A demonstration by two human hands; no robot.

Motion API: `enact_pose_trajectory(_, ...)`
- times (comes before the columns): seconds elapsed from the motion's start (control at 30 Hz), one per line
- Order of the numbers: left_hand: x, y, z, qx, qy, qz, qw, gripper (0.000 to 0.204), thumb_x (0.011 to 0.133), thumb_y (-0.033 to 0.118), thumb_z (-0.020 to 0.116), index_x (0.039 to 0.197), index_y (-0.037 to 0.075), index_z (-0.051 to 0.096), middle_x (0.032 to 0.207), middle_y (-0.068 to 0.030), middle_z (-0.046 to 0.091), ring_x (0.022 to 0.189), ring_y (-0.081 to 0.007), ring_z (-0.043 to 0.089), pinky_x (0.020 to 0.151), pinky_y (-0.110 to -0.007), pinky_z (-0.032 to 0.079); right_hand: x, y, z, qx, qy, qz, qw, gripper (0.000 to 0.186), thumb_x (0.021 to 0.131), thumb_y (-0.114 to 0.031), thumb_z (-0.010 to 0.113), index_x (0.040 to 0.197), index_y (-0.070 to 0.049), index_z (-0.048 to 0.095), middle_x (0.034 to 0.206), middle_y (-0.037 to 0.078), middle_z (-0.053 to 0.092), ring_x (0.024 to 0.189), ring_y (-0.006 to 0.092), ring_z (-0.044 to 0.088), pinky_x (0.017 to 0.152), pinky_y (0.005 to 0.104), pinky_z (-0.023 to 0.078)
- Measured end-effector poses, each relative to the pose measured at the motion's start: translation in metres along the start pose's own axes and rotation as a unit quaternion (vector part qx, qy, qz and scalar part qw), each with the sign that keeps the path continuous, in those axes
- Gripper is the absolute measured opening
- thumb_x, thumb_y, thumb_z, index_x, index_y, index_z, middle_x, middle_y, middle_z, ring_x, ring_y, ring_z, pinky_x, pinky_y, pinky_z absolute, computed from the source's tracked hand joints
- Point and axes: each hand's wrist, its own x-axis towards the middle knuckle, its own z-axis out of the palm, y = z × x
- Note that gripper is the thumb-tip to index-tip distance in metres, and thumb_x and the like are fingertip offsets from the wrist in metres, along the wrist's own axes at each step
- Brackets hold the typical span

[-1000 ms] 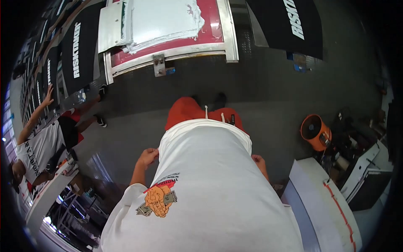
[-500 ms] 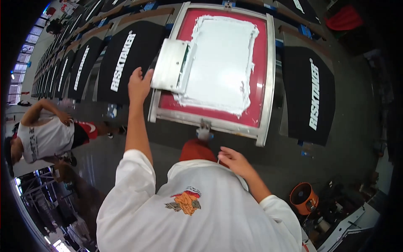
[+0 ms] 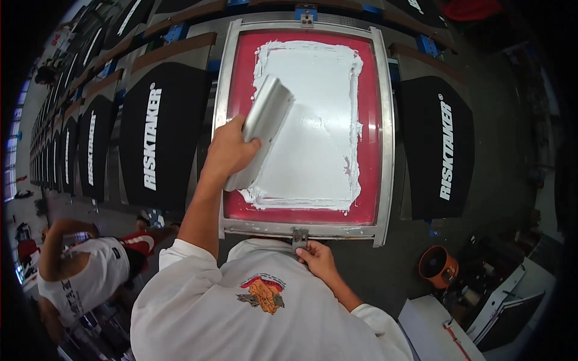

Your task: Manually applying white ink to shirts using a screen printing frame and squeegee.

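My left hand (image 3: 232, 147) is wrapped around a wide metal squeegee (image 3: 269, 117), which stands tilted over the left side of a screen-printing screen (image 3: 386, 138). Thick white ink (image 3: 319, 129) covers the middle of its red mesh, with ridges along the edges. The squeegee's lower edge is hidden behind its own body, so whether it touches the mesh is unclear. At the middle of the screen's near edge, my right hand (image 3: 319, 260) pinches a small metal clamp (image 3: 299, 236) between thumb and fingers.
Black garments with white lettering lie on print boards to the left (image 3: 161, 132) and right (image 3: 439, 144). Another person (image 3: 90, 271) in a white sleeveless top is at lower left. An orange fan (image 3: 438, 265) and a white surface (image 3: 430, 328) are at lower right.
My left hand has moved from beside the squeegee to grip it, lifting it from lying on the left rail. My right hand has moved up from my waist to the clamp.
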Motion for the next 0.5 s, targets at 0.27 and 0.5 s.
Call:
enact_pose_trajectory(0.27, 0.146, 0.080, -0.006, 0.139, 0.090, 0.372, 0.913, 0.031, 0.074, 0.011, 0.064, 0.105, 0.005, 0.061, 0.093, -0.0153, 0.067, 0.085, -0.0312, 0.065, 0.077, -0.040, 0.051, -0.007, -0.004, 0.002, -0.024, 0.020, -0.003, 1.000, 0.012, 0.084, -0.012, 0.066, 0.092, -0.002, 0.065, 0.069, -0.003, 0.058, 0.058, 0.0050, 0.052, 0.056, 0.0211, 0.043)
enact_pose_trajectory(0.5, 0.152, 0.009, 0.109, 0.133, 0.296, 0.503, 0.801, 0.028, 0.072, -0.004, 0.054, 0.096, 0.009, 0.061, 0.089, -0.0083, 0.066, 0.082, -0.0300, 0.061, 0.070, -0.040, 0.053, -0.007, -0.010, 0.004, -0.073, 0.034, -0.011, 0.997, 0.014, 0.082, -0.016, 0.068, 0.081, -0.002, 0.063, 0.061, -0.003, 0.052, 0.052, 0.0052, 0.049, 0.050, 0.0228, 0.041)
